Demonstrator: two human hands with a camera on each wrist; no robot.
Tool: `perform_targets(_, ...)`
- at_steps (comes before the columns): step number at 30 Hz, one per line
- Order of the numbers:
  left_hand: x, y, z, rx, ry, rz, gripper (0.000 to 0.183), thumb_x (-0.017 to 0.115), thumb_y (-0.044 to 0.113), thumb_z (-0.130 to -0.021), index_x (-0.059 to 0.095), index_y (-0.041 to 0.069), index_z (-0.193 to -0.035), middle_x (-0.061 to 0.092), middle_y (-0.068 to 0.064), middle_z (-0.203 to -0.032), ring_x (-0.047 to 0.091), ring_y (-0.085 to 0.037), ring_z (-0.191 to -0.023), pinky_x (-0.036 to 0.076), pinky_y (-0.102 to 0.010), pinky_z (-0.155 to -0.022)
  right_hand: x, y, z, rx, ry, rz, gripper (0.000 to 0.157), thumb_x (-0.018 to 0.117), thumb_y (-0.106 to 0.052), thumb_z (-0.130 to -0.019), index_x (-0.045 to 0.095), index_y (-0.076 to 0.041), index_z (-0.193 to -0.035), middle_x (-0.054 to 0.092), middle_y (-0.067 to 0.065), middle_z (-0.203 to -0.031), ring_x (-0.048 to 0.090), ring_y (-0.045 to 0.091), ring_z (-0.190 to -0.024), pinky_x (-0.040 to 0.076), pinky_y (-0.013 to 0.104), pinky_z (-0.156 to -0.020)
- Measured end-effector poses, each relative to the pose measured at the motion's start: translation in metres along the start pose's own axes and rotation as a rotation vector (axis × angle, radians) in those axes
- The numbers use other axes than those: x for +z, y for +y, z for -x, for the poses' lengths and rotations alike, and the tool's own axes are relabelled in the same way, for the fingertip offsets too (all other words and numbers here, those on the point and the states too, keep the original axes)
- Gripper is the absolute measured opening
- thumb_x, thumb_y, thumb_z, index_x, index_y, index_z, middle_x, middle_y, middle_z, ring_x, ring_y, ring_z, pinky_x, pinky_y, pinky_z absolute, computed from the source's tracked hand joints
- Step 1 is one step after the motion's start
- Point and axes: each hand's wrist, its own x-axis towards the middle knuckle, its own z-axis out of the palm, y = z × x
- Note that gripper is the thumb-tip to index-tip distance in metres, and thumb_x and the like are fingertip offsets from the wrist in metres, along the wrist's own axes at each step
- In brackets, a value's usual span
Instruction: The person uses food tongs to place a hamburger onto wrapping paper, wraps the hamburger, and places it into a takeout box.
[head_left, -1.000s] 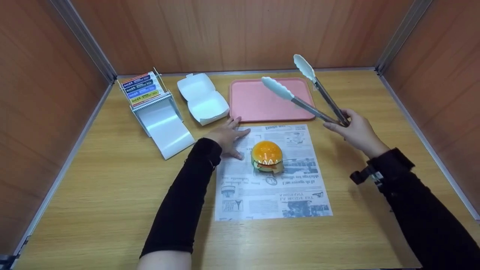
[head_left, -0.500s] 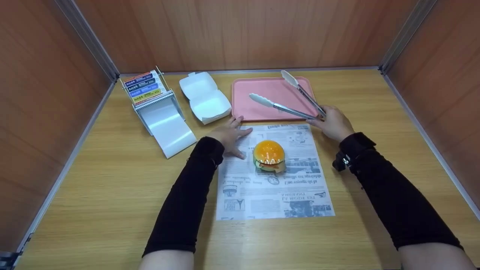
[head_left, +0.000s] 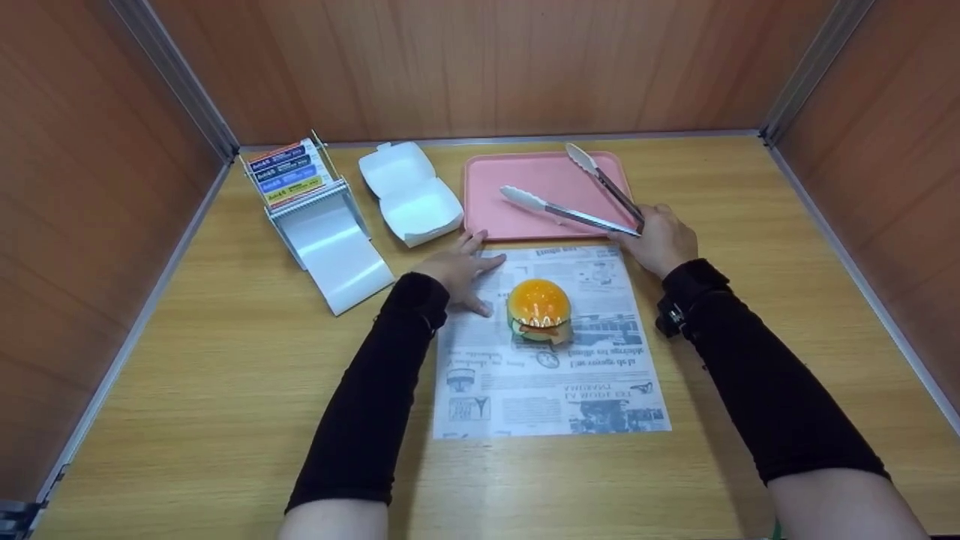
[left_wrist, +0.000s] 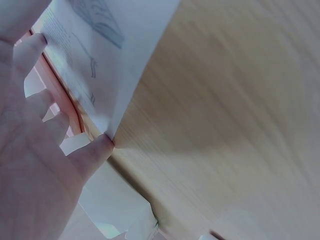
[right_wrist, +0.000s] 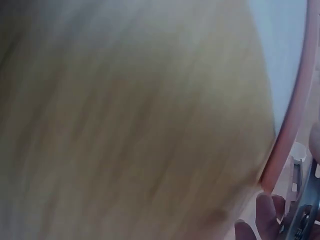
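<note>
My left hand (head_left: 456, 274) lies with spread fingers on the far left corner of a newsprint-patterned paper sheet (head_left: 525, 405). In the left wrist view, one fingertip of that hand touches the corner of the paper (left_wrist: 100, 60). A burger (head_left: 538, 304) with a glossy bun sits on the sheet, right of that hand. My right hand (head_left: 664, 244) holds the hinge end of white-tipped metal tongs (head_left: 581, 216). Their spread arms lie over the pink tray (head_left: 495, 172). In the right wrist view, only the tongs' metal end (right_wrist: 305, 215) and some fingers (right_wrist: 267, 215) show.
An open white takeaway box (head_left: 416, 202) stands left of the tray. Farther left is a dispenser rack (head_left: 292, 176) of colourful labelled boxes with a white strip (head_left: 341, 262) sloping from its front. Wooden panels (head_left: 495, 67) enclose the table (head_left: 187, 390) at the back and sides.
My right hand has moved left and down with the tongs, bringing them from the air onto the pink tray. The left hand has stayed on the paper's corner.
</note>
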Motion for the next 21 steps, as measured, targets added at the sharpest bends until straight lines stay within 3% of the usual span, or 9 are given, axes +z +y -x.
perform_targets(5, -0.001, 0.000, 0.001, -0.002, 0.008, 0.003, 0.105, 0.082, 0.059, -0.084, 0.029, 0.028, -0.170, -0.006, -0.014, -0.179, -0.006, -0.035, -0.165, 0.012, -0.050, -0.132, 0.000, 0.004, -0.002, -0.016, -0.069, -0.006, 0.074, 0.072, -0.034, -0.101, 0.044, 0.003, -0.158, 0.048, 0.027, -0.134, 0.055, 0.044, -0.111, 0.048, 0.060, -0.098)
perform_targets(10, -0.003, 0.000, 0.003, 0.017, 0.017, -0.007, 0.105, 0.082, 0.058, -0.085, 0.029, 0.027, -0.170, -0.004, -0.016, -0.179, -0.005, -0.036, -0.165, 0.011, -0.049, -0.133, -0.004, 0.006, 0.002, -0.103, -0.130, 0.104, 0.082, 0.070, -0.026, -0.100, 0.029, 0.002, -0.165, 0.042, 0.032, -0.153, 0.044, 0.052, -0.135, 0.037, 0.069, -0.110)
perform_targets(13, -0.003, -0.001, 0.004, 0.012, 0.024, -0.010, 0.104, 0.083, 0.057, -0.085, 0.031, 0.026, -0.169, -0.002, -0.016, -0.179, -0.004, -0.036, -0.165, 0.012, -0.048, -0.133, -0.008, 0.001, 0.010, -0.176, -0.065, 0.097, 0.079, 0.073, -0.024, -0.100, 0.034, -0.001, -0.164, 0.038, 0.031, -0.159, 0.038, 0.053, -0.143, 0.032, 0.071, -0.112)
perform_targets(16, -0.003, -0.001, 0.004, -0.002, 0.030, -0.007, 0.104, 0.084, 0.056, -0.084, 0.031, 0.027, -0.169, -0.002, -0.014, -0.179, -0.003, -0.034, -0.165, 0.013, -0.046, -0.133, -0.014, -0.012, 0.024, -0.288, -0.009, 0.038, 0.068, 0.077, -0.022, -0.098, 0.048, -0.005, -0.157, 0.039, 0.027, -0.161, 0.037, 0.049, -0.147, 0.031, 0.068, -0.116)
perform_targets(18, -0.003, -0.001, 0.004, -0.001, 0.032, -0.005, 0.104, 0.084, 0.056, -0.084, 0.032, 0.027, -0.169, -0.002, -0.014, -0.179, -0.003, -0.034, -0.165, 0.013, -0.046, -0.133, -0.019, -0.020, 0.038, -0.380, -0.065, 0.025, 0.061, 0.079, -0.022, -0.097, 0.057, -0.007, -0.152, 0.042, 0.022, -0.161, 0.037, 0.044, -0.148, 0.031, 0.066, -0.119)
perform_targets(21, -0.001, 0.001, 0.004, 0.005, 0.028, -0.019, 0.105, 0.083, 0.058, -0.084, 0.031, 0.027, -0.169, -0.003, -0.014, -0.179, -0.004, -0.034, -0.165, 0.014, -0.046, -0.133, -0.026, -0.028, 0.061, -0.486, -0.277, 0.081, 0.071, 0.086, -0.031, -0.092, 0.056, -0.012, -0.154, 0.038, 0.015, -0.167, 0.033, 0.041, -0.154, 0.027, 0.067, -0.124)
